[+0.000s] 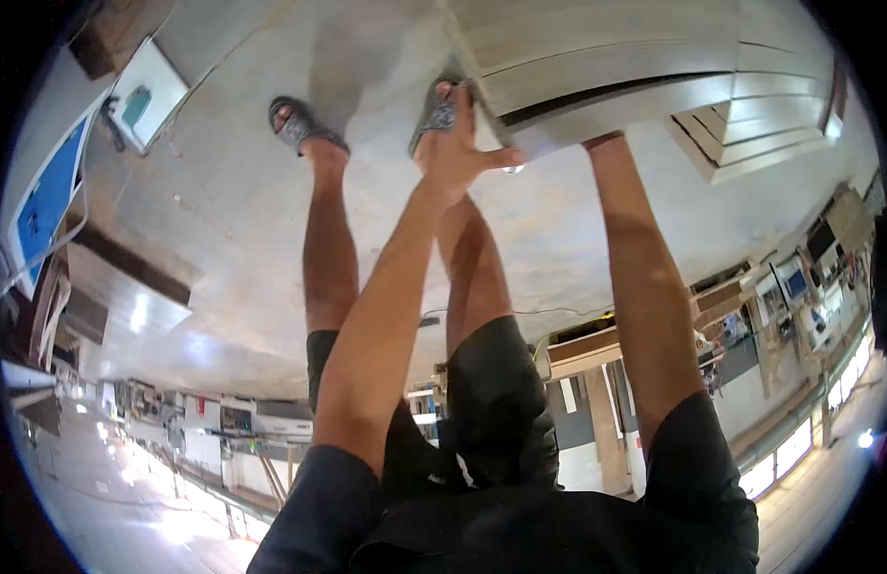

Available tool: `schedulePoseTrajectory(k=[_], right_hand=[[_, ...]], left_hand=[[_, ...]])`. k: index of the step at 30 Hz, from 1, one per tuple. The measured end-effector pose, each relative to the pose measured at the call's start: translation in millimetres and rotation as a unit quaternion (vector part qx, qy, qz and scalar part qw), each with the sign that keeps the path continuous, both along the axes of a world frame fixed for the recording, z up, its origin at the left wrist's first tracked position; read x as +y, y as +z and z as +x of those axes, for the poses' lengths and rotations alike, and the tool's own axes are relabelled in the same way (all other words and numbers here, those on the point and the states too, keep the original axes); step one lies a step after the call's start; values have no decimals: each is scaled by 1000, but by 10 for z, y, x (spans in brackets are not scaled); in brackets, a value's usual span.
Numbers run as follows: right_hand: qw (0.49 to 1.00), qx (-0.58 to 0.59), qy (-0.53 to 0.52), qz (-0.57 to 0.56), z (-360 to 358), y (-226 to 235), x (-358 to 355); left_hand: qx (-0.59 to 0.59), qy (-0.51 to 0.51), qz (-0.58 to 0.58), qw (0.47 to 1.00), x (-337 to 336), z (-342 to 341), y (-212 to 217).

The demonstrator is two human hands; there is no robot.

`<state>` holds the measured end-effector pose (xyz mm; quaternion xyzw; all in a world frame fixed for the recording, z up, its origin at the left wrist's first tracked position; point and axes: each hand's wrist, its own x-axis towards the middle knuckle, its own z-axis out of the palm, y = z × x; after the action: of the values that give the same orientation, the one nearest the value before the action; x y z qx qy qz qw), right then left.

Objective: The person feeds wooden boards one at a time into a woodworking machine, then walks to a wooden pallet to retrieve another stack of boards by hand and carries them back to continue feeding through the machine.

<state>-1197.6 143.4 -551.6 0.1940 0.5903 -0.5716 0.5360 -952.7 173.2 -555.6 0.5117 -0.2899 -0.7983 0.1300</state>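
My left hand [453,143] is at the left corner of a long pale board [644,103]. Its fingers stretch forward and its thumb points right, apart from them, close to the board's corner. A small white spot shows by the thumb; I cannot make out what it is. My right forearm [639,249] reaches to the board's near edge, where the right hand disappears behind or under it, so its fingers are hidden. Beyond the board lies a wide pale panel [596,43], with a long dark gap between the two.
Stepped pale boards [749,120] stand at the right. My sandalled feet [305,124] are on the smooth grey floor [242,201], one near the panel's corner. A white panel [149,96] and a blue sheet [51,201] are at the left. A thin cable [548,311] crosses the floor.
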Motion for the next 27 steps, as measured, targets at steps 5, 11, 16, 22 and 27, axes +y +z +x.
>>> schedulePoseTrajectory(k=[5, 11, 16, 22, 27], right_hand=[[1000, 4, -14, -20, -119, -53, 22], [999, -3, -30, -42, -30, -178, 29], [998, -1, -36, -49, -57, -207, 124], [998, -17, -38, -53, 128, -120, 354], [997, -34, -33, -55, 258, 139, 694]], left_hand=[[165, 103, 67, 979, -169, -192, 198], [125, 134, 79, 980, -142, -133, 209], [124, 119, 101, 980, -106, -157, 404], [103, 99, 64, 988, -68, -11, 561], [86, 57, 19, 994, 7, 114, 990]])
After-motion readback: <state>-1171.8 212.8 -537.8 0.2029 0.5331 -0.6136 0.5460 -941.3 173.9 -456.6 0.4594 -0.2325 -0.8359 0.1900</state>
